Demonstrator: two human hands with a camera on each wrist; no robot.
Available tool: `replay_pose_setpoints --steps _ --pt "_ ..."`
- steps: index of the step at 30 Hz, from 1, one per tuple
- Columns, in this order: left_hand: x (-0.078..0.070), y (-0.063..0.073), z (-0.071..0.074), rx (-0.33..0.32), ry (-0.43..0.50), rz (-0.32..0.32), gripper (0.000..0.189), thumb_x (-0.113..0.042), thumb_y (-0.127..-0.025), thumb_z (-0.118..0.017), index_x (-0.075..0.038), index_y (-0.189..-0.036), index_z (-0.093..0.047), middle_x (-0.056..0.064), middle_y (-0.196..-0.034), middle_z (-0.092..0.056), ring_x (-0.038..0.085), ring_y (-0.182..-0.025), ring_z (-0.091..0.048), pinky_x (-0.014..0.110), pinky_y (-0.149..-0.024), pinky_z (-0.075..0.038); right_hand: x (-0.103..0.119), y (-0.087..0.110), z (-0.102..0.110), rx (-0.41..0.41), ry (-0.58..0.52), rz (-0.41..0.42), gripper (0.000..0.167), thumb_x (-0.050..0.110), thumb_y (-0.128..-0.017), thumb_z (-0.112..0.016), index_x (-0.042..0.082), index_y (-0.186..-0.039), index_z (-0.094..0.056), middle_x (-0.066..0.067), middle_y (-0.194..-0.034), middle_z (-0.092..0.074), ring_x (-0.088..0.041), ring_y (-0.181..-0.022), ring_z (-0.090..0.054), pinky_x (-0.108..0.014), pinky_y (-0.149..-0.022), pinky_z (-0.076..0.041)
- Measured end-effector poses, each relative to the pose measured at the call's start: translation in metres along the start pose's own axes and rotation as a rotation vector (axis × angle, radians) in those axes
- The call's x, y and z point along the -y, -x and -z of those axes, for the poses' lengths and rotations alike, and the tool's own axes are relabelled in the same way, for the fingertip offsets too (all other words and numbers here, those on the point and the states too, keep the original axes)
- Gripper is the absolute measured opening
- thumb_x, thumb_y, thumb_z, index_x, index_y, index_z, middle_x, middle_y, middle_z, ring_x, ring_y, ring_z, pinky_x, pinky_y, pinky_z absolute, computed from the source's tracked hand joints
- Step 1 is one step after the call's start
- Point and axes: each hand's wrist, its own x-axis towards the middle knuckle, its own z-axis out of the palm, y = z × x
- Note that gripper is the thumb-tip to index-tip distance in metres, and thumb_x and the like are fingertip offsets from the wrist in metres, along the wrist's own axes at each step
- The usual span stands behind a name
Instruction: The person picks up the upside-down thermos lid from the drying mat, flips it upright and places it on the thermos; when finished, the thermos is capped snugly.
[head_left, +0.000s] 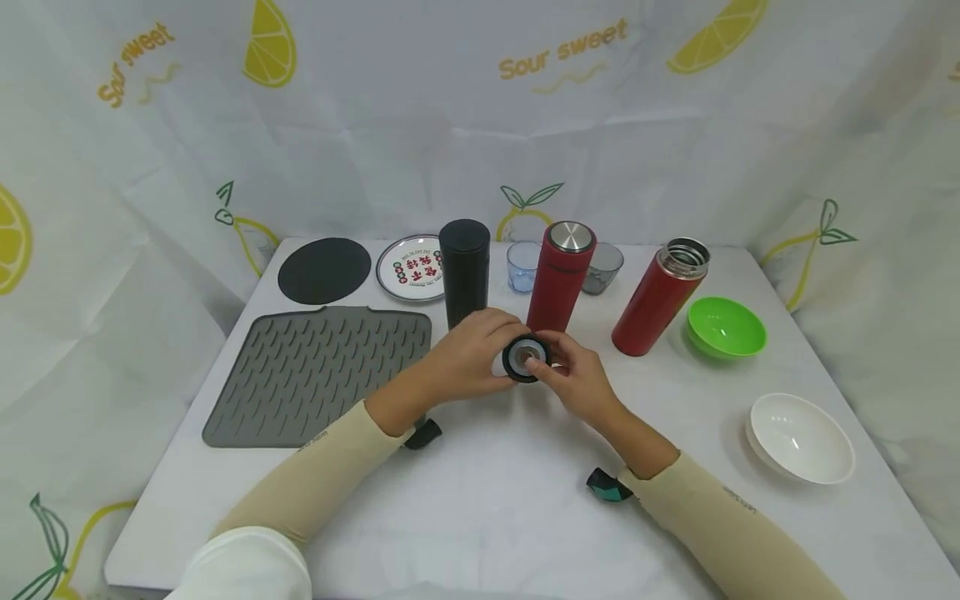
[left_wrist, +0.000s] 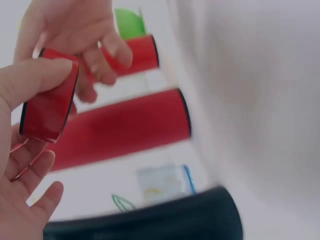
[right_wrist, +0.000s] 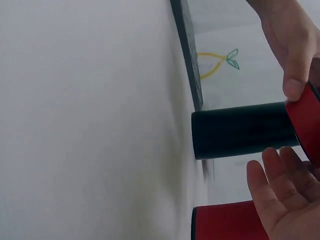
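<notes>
Lid (left_wrist: 50, 110), a short red cylinder with black edges, is held above the middle of a white surface (head_left: 487, 508), on the near side of a tall silver-topped red flask (head_left: 556, 283). The left hand (head_left: 474, 354) grips its side, thumb laid across the red wall; the right hand (head_left: 583, 382) pinches the rim, thumb at the open underside, remaining fingers loose. To the right, a red cylindrical flask (head_left: 649, 307) with a bare steel mouth stands beside a bright green bowl (head_left: 726, 329). A tall black tumbler (head_left: 466, 275) stands just left of center.
</notes>
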Motion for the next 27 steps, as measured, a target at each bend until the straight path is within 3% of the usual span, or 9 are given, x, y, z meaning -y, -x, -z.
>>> replay_pose_setpoints --steps 2,4,10,13,15,17,21,24,27 --pt "-0.004 -0.007 -0.004 -0.003 0.002 -0.008 0.061 -0.035 -0.08 -0.08 -0.007 -0.128 -0.057 0.005 -0.125 -0.056 0.018 -0.118 -0.048 0.031 -0.104 -0.036 0.002 0.001 0.001 -0.031 -0.022 0.022 0.044 0.018 -0.092 -0.069 0.001 -0.13 -0.053 -0.016 -0.118 -0.065 -0.027 -0.104 -0.064 -0.026 -0.083 -0.053" --pt "-0.008 -0.014 -0.006 0.04 0.065 0.062 0.071 -0.042 -0.079 -0.08 -0.008 -0.135 -0.052 0.004 -0.13 -0.053 0.016 -0.119 -0.047 0.03 -0.103 -0.038 0.004 0.002 0.004 -0.08 -0.016 0.031 0.044 0.015 -0.091 -0.071 0.0 -0.129 -0.053 -0.016 -0.118 -0.065 -0.027 -0.104 -0.063 -0.025 -0.086 -0.052" --pt "-0.016 -0.031 -0.011 0.202 0.554 0.524 0.08 -0.063 -0.083 -0.065 -0.014 -0.141 -0.041 -0.004 -0.121 -0.056 0.013 -0.108 -0.053 0.034 -0.087 -0.05 0.016 0.007 0.015 -0.182 0.058 0.137 0.047 -0.001 -0.084 -0.074 -0.001 -0.128 -0.056 -0.015 -0.12 -0.064 -0.026 -0.106 -0.062 -0.024 -0.092 -0.047" --pt "-0.019 -0.037 -0.014 0.205 0.797 0.662 0.068 -0.059 -0.088 -0.061 -0.012 -0.135 -0.045 -0.004 -0.112 -0.06 0.016 -0.101 -0.058 0.036 -0.085 -0.052 0.032 0.011 0.017 -0.206 0.092 0.257 0.047 -0.01 -0.079 -0.075 -0.006 -0.123 -0.059 -0.018 -0.115 -0.065 -0.027 -0.103 -0.063 -0.023 -0.092 -0.047" --pt "-0.021 -0.042 -0.014 0.182 0.917 0.699 0.063 -0.052 -0.089 -0.065 -0.011 -0.133 -0.046 -0.002 -0.113 -0.062 0.017 -0.101 -0.06 0.036 -0.086 -0.051 0.042 0.012 0.019 -0.242 0.142 0.326 0.046 -0.013 -0.075 -0.076 -0.007 -0.119 -0.062 -0.019 -0.111 -0.066 -0.024 -0.101 -0.063 -0.02 -0.091 -0.047" --pt "-0.024 -0.047 -0.013 0.144 0.969 0.703 0.065 -0.046 -0.087 -0.07 -0.011 -0.136 -0.045 -0.003 -0.116 -0.062 0.015 -0.104 -0.06 0.034 -0.087 -0.051 0.047 0.012 0.023 -0.29 0.18 0.385 0.048 -0.017 -0.071 -0.077 -0.008 -0.116 -0.063 -0.02 -0.108 -0.066 -0.022 -0.101 -0.063 -0.019 -0.091 -0.046" --pt "-0.034 -0.064 -0.004 0.048 0.907 0.625 0.071 -0.042 -0.084 -0.075 -0.013 -0.141 -0.043 -0.004 -0.118 -0.061 0.011 -0.104 -0.058 0.029 -0.084 -0.052 0.044 0.009 0.039 -0.463 0.186 0.483 0.051 -0.02 -0.068 -0.078 -0.012 -0.114 -0.059 -0.024 -0.109 -0.062 -0.024 -0.104 -0.061 -0.024 -0.094 -0.046" --pt "-0.046 -0.081 0.005 -0.072 0.818 0.487 0.073 -0.039 -0.082 -0.078 -0.013 -0.141 -0.043 -0.003 -0.122 -0.058 0.01 -0.103 -0.056 0.024 -0.082 -0.051 0.037 0.005 0.055 -0.648 0.069 0.547 0.047 -0.006 -0.075 -0.079 -0.016 -0.114 -0.055 -0.023 -0.109 -0.057 -0.029 -0.103 -0.055 -0.027 -0.094 -0.046" --pt "-0.061 -0.102 0.014 -0.197 0.745 0.333 0.072 -0.032 -0.08 -0.081 -0.011 -0.139 -0.045 -0.002 -0.125 -0.055 0.007 -0.104 -0.055 0.019 -0.084 -0.049 0.029 -0.003 0.075 -0.829 -0.058 0.574 0.058 0.015 -0.076 -0.084 -0.016 -0.114 -0.053 -0.013 -0.109 -0.052 -0.027 -0.102 -0.048 -0.03 -0.092 -0.043"
